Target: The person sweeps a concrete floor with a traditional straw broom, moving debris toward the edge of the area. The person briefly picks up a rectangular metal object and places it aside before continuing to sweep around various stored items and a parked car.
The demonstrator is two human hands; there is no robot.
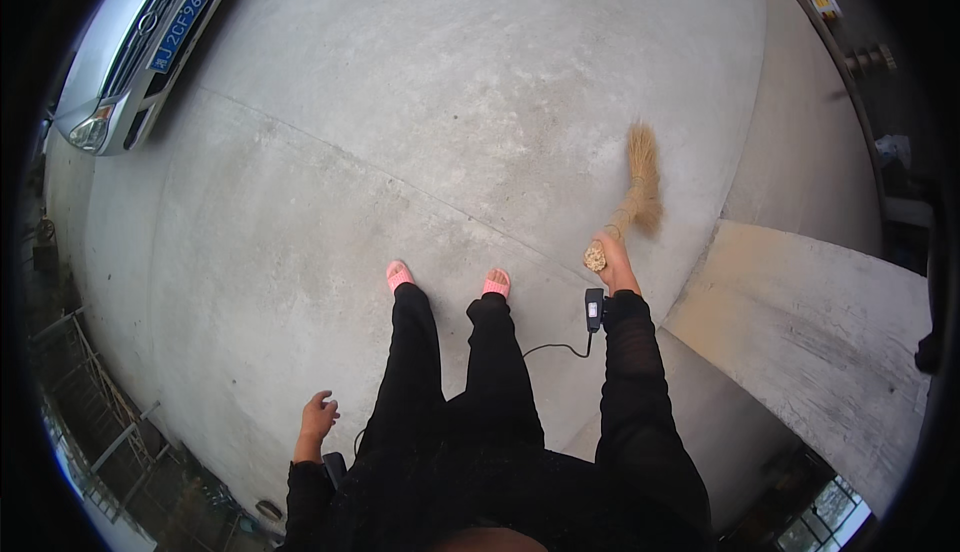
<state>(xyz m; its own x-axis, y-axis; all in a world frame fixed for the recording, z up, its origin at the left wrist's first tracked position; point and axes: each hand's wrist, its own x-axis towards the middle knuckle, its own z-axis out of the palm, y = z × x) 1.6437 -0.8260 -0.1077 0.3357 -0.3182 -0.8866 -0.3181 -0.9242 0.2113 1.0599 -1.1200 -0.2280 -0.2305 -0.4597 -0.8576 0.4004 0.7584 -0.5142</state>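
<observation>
My right hand (616, 263) grips the handle of a straw hand broom (636, 195). The handle's cut end points back toward me. The broom's bristles fan out ahead, over the concrete floor (337, 192); whether the tips touch it I cannot tell. At my side, off to the left, my left hand (320, 415) hangs with loosely curled fingers and holds nothing. A small black device (594, 310) with a cable is strapped at my right wrist. My feet stand apart in pink slide sandals (400, 274).
A silver car (124, 56) stands at the upper left. A grey slab (810, 342) rises close to my right arm. Along the far right runs a ledge with a small tub (826, 5). A metal frame (120, 439) lies at the lower left. A black cable (555, 346) hangs near my legs.
</observation>
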